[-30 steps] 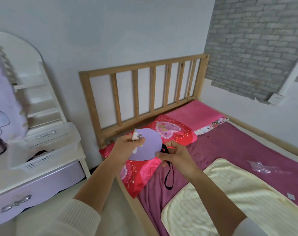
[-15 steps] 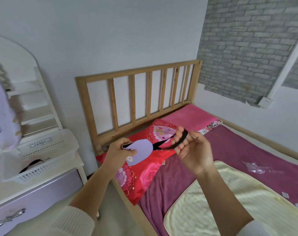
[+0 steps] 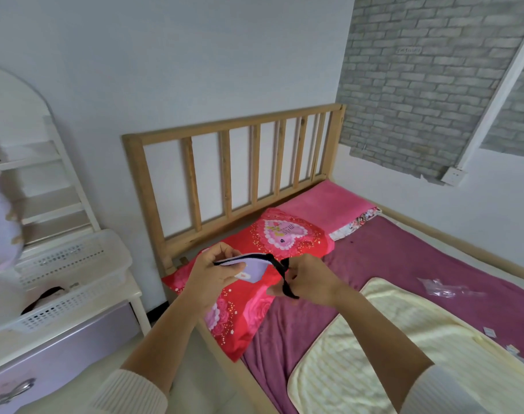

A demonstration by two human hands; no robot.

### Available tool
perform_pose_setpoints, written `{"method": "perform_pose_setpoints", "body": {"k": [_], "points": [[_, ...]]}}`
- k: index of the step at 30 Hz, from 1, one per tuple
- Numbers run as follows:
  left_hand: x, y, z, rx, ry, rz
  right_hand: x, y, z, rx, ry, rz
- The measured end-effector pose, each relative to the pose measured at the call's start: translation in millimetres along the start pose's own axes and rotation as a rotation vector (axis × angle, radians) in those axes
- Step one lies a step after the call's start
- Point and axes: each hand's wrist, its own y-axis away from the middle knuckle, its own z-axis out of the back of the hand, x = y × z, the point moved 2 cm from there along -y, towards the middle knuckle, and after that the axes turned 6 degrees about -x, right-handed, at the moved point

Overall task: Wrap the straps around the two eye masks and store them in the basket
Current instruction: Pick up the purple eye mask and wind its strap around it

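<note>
My left hand (image 3: 215, 276) pinches a lilac eye mask (image 3: 253, 268) above the red pillow, holding it nearly flat. The mask's black strap (image 3: 286, 279) runs from its right end into my right hand (image 3: 310, 282), which grips it close beside the mask. A white plastic basket (image 3: 75, 273) stands on the dresser at the left. Something dark lies inside the basket (image 3: 44, 297); I cannot tell whether it is the other eye mask.
A red heart-print pillow (image 3: 263, 243) and a pink pillow (image 3: 326, 201) lie against the wooden headboard (image 3: 233, 174). A cream blanket (image 3: 383, 348) covers the purple sheet. A clear plastic wrapper (image 3: 440, 288) lies at the right. A purple dresser drawer (image 3: 54, 354) sits below the basket.
My right hand pulled the strap up and to the right, then came back down close to the mask with the strap. My left hand tilted the mask flatter.
</note>
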Motion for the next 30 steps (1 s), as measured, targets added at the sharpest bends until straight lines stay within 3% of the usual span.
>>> {"method": "perform_pose_setpoints", "body": {"k": [4,6,10,18,24,30], "points": [[8,1,2,0.103,0.219,0.193,14,-2,-9,-0.06,-0.415,0.024],[10,1,4,0.145,0.092,0.212,14,-4,-10,-0.079,-0.427,0.001],[-3,-3,7,0.19,-0.473,-0.002,8,-6,-8,-0.011,-0.328,-0.026],[-30,-1,-15,0.368,-0.603,-0.285,18,-8,-7,0.143,-0.188,-0.032],[-28,-10,-5,0.24,-0.364,-0.252,9,-7,-7,0.223,-0.132,-0.14],[-10,-15,7,0.032,0.026,-0.052,6,-9,-26,0.116,-0.449,-0.263]]}}
